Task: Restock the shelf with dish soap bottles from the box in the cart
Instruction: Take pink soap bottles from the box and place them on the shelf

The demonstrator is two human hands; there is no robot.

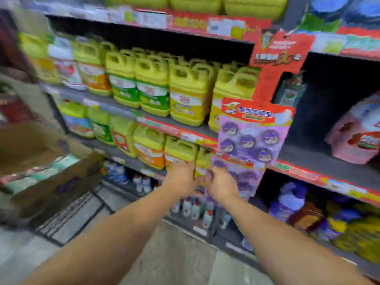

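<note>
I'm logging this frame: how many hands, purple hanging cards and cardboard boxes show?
Hands (left hand, right hand): 2
purple hanging cards: 2
cardboard box: 1
Total: 5

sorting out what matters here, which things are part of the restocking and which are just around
Part of the job:
yellow bottle held by left hand and right hand
cardboard box
shelf with yellow bottles

Just around:
hanging purple packs
pink jug
small bottles below
</note>
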